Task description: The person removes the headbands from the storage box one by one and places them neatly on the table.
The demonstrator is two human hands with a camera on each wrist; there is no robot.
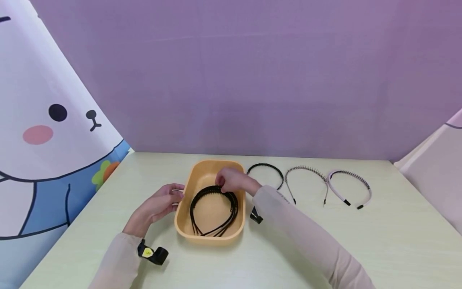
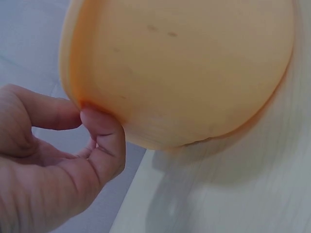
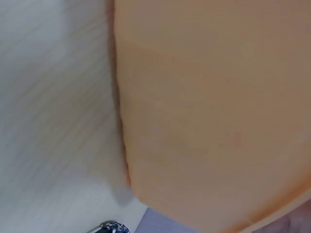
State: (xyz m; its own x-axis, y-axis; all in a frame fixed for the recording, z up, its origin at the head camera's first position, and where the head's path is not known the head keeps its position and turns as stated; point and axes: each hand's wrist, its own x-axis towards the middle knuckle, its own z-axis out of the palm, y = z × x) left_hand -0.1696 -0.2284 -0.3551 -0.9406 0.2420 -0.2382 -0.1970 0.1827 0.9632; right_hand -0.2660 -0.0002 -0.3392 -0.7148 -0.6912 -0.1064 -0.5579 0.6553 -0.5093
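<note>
An orange-yellow plastic basin [image 1: 210, 240] stands on the table with several thin black headbands [image 1: 232, 208] lying overlapped inside it. My left hand [image 1: 162, 202] is at the basin's left side; in the left wrist view its thumb and finger [image 2: 104, 131] pinch the rim. Reaching over the right rim, my right hand [image 1: 232, 179] has its fingertips on the top of the black headbands and pinches there; how many bands it holds cannot be seen. In the right wrist view the basin's outer wall [image 3: 209, 107] hides nearly all of that hand.
To the right of the basin lie three headbands in a row: a black one [image 1: 277, 170], a thin toothed one [image 1: 306, 167] and a lavender one [image 1: 337, 193]. A purple backdrop [image 1: 238, 100] rises behind the pale table [image 1: 361, 245].
</note>
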